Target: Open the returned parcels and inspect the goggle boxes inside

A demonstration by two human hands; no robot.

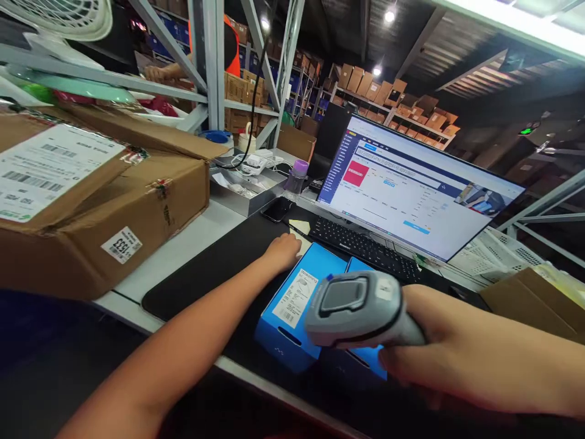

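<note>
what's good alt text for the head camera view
A person's right hand holds a grey handheld scanner over two blue boxes on a black desk mat, left hand near their far end. Behind are a keyboard and lit monitor; a cardboard box sits at left.

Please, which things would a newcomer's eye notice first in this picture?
Probably the grey plastic barcode scanner, held in the right hand, partly hiding two blue rectangular boxes on the black desk mat. Next come the wide lit computer monitor behind them and the large brown cardboard carton at the left.
</note>
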